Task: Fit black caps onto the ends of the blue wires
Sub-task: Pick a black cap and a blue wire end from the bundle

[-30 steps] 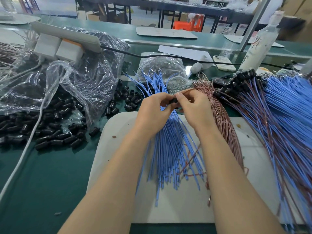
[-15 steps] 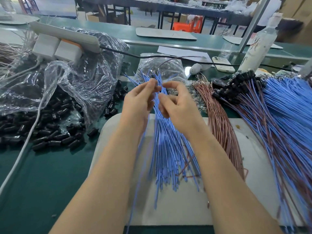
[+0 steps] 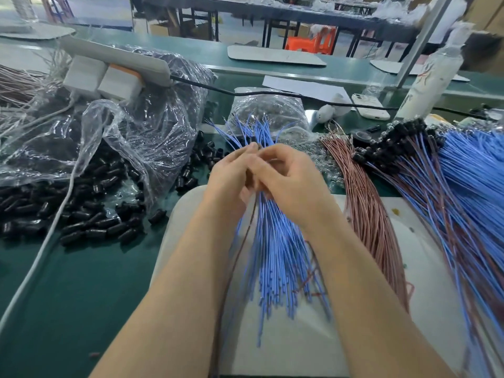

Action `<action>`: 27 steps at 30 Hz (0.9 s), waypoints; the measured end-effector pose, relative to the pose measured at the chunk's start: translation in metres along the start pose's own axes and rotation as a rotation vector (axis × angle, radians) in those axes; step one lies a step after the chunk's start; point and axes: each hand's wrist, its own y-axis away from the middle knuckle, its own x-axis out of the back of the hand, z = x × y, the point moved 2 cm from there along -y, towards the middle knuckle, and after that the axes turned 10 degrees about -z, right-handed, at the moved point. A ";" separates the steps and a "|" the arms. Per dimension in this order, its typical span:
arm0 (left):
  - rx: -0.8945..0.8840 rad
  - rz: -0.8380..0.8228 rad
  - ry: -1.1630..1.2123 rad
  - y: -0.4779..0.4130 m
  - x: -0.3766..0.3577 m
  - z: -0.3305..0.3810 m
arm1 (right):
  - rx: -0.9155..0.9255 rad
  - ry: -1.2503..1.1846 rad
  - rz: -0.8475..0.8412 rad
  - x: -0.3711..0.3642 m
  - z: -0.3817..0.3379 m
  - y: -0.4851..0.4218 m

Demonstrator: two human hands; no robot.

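My left hand (image 3: 231, 173) and my right hand (image 3: 291, 184) meet fingertip to fingertip above the fanned bundle of bare blue wires (image 3: 275, 257) on the white board (image 3: 286, 350). A thin blue wire and a brown wire (image 3: 242, 236) hang down, blurred, from between my hands. My left hand pinches them near the top, and my right hand's curled fingers pinch at the same spot. Whether a cap sits there is hidden by my fingers. Loose black caps (image 3: 90, 222) lie to the left. Blue wires with black caps fitted (image 3: 395, 143) lie at the right.
A clear plastic bag (image 3: 141, 124) of caps is at the back left, with a white power strip (image 3: 114, 58) on it and a white cable (image 3: 41, 255) running forward. Brown wires (image 3: 365, 214), a phone (image 3: 369, 106) and a bottle (image 3: 428, 77) are at the right.
My hands parted and rose half a second ago, then closed together again slightly lower. Now a brown wire hangs from them beside the blue one.
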 end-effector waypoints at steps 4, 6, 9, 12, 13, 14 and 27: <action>-0.043 0.015 -0.158 -0.004 -0.003 -0.007 | -0.175 0.352 0.383 0.017 0.027 -0.008; -0.066 0.003 -0.197 -0.005 -0.004 -0.009 | -0.210 0.349 0.347 0.019 0.034 -0.009; -0.070 -0.019 -0.227 -0.004 -0.004 -0.009 | -0.213 0.317 0.320 0.018 0.036 -0.011; -0.104 -0.004 -0.272 -0.005 -0.004 -0.010 | -0.227 0.305 0.327 0.017 0.036 -0.012; -0.118 0.004 -0.280 -0.005 -0.003 -0.009 | -0.232 0.289 0.320 0.017 0.037 -0.012; -0.128 0.011 -0.282 -0.005 -0.003 -0.009 | -0.239 0.261 0.311 0.016 0.037 -0.012; -0.145 0.062 -0.202 -0.002 -0.002 -0.006 | -0.267 0.040 0.178 0.011 0.038 -0.011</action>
